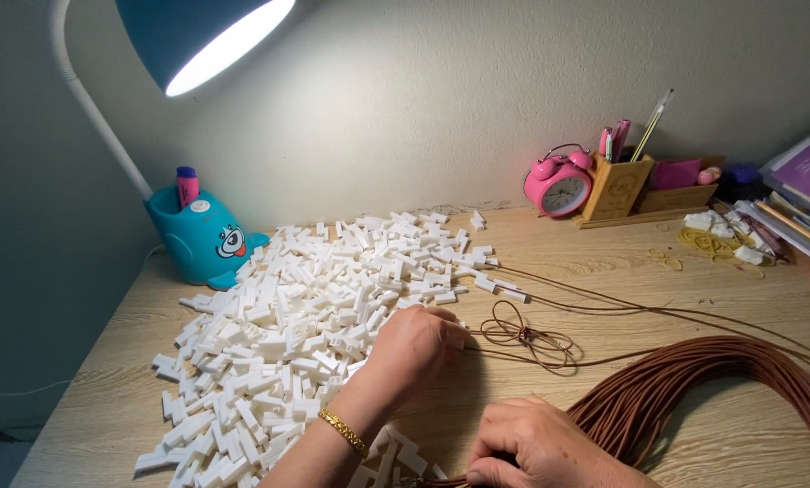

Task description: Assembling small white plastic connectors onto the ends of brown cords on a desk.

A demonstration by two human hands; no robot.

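Left hand (pixel 416 348), fingers curled down on the edge of a large heap of small white plastic clips (pixel 306 316) spread over the wooden desk (pixel 604 262). Right hand (pixel 536 447), fingers closed, pinches the end of a bundle of brown leather cords (pixel 694 389) at the near edge. The heap appears barely reduced; no finished pieces are visible.

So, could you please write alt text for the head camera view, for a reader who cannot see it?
A person's left hand rests on a big pile of small white plastic pieces on a pale wooden desk, while the right hand grips a bundle of brown cords. A blue desk lamp and pink alarm clock stand behind.
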